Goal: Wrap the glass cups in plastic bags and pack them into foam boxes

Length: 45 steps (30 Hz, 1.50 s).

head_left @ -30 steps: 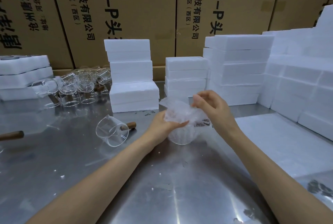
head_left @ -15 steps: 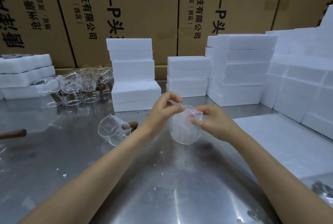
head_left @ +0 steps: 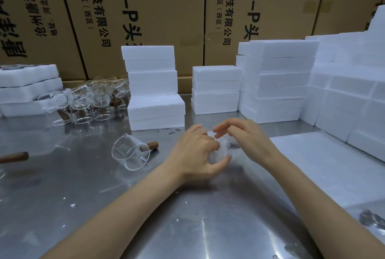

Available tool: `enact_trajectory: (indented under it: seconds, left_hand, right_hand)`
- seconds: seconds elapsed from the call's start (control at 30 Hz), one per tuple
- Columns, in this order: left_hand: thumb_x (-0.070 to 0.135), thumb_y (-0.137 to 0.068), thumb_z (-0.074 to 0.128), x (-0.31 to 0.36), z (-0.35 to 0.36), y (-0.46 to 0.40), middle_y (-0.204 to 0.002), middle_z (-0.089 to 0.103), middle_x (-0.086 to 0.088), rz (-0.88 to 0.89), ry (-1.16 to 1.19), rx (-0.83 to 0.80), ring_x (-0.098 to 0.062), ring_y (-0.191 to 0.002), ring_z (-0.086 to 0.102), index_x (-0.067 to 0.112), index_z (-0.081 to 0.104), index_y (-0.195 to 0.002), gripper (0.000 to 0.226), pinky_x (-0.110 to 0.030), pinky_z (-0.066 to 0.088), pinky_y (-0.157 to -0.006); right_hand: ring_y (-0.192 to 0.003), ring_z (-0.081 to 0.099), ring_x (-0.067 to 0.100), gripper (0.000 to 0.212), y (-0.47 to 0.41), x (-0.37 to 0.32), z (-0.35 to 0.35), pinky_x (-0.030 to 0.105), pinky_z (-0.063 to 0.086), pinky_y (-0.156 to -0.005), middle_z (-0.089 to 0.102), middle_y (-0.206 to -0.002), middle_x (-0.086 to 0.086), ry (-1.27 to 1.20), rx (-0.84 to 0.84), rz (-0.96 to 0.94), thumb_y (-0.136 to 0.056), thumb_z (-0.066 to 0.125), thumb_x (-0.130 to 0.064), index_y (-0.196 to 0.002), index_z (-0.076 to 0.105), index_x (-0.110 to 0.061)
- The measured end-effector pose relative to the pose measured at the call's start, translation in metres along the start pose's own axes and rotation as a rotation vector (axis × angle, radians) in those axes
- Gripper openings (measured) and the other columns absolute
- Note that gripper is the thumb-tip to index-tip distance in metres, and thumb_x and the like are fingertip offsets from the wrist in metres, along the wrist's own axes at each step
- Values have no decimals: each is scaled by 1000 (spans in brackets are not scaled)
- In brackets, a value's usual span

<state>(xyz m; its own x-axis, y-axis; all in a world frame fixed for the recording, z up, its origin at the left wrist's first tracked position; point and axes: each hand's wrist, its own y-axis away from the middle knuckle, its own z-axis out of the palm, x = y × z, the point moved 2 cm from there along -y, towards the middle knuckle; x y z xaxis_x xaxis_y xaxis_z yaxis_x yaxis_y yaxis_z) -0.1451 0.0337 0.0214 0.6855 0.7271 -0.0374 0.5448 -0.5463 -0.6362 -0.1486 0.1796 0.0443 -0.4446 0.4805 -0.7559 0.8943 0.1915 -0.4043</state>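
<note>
Both hands are closed around one glass cup (head_left: pixel 221 155) half hidden in a clear plastic bag (head_left: pixel 226 144), held just above the steel table (head_left: pixel 187 227). The cup is gripped from the left by the left hand (head_left: pixel 198 153), while loose bag is pinched at its top by the right hand (head_left: pixel 248 141). Foam boxes (head_left: pixel 156 111) are stacked just beyond, nearer the left hand; packing is judged not yet begun

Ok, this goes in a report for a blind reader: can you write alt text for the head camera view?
Two bare hands, left hand and right hand, hold a glass cup wrapped in a clear plastic bag over a steel table. An unwrapped cup lies on its side to the left; white foam boxes stand stacked behind.
</note>
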Motion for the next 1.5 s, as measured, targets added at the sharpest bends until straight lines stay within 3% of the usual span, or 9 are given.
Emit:
enact_trajectory:
  seconds: [0.13, 0.4, 0.53, 0.73, 1.0, 1.1, 1.23, 1.37, 1.5]
  left_hand:
    - [47, -88, 55, 2, 3, -2, -56, 60, -1, -4, -64, -48, -16, -66, 40, 18, 56, -58, 42, -38, 30, -104]
    - [28, -79, 55, 4, -15, 7, -64, 62, 2, 64, 103, 235, -20, -56, 54, 12, 66, -70, 21, -29, 42, -51]
    - [35, -78, 49, 3, -16, 7, -63, 61, 4, -4, 184, 114, -20, -58, 55, 14, 60, -73, 24, -35, 44, -52]
    - [52, -82, 26, -4, -13, 3, -65, 60, -1, -75, 200, 20, -21, -59, 48, 19, 47, -76, 39, -38, 37, -58]
    - [53, -88, 25, -19, -49, -13, -57, 60, 5, -166, 206, 146, -15, -59, 56, 12, 63, -64, 61, -34, 43, -60]
    - [51, -88, 38, -53, -74, -23, -68, 68, 0, -446, 213, 247, -21, -70, 62, 14, 65, -64, 52, -34, 49, -70]
    - [38, -89, 50, -132, -97, -20, -66, 59, 0, -821, 333, 315, -24, -63, 51, 22, 59, -66, 30, -33, 39, -64]
    - [42, -92, 44, -187, -81, -14, -85, 51, -12, -1118, 311, 17, -23, -71, 47, 10, 55, -91, 33, -31, 32, -63]
    - [47, -97, 44, -200, -57, -3, -143, 42, -17, -1288, 462, -62, -37, -125, 46, -1, 33, -143, 67, -38, 41, -96]
  right_hand:
    - [-96, 52, 4, 35, 1, -1, 3, 26, 43, -87, 68, -94, -17, 265, -11, -76, -84, 43, -12, -97, 72, -26]
    - [-111, 43, 13, 31, 2, 2, 14, 25, 31, -93, 59, -98, -4, 500, -176, -137, -87, 44, -8, -96, 70, -22]
    - [-116, 37, 15, 28, -2, 3, 21, 19, 18, -86, 56, -105, 1, 746, -285, -117, -82, 44, -7, -98, 63, -20]
    - [-111, 50, 19, 34, -8, -7, 22, 33, 13, -113, 61, -106, 4, 986, -369, -73, -83, 39, -3, -103, 60, -21]
    - [-124, 43, 15, 52, -5, -19, 26, 38, 0, -116, 59, -123, -1, 1080, -461, -76, -85, 39, -1, -124, 56, -31]
    - [-116, 48, 11, 62, -10, -26, 16, 35, 13, -115, 63, -117, -7, 864, -409, -81, -77, 36, 7, -111, 66, -36]
    - [-89, 58, -8, 55, -38, -37, -5, 13, 42, -77, 67, -82, -26, 306, -91, -35, -77, 35, 4, -72, 67, -41]
    - [-100, 59, 11, 28, -90, -28, 20, 23, 44, -78, 68, -107, -5, -59, -101, 225, -94, 41, -15, -102, 66, -23]
    - [-119, 48, 24, 37, -118, -16, 56, 35, 38, -92, 48, -136, 8, -163, -184, 472, -98, 39, -29, -131, 44, -12]
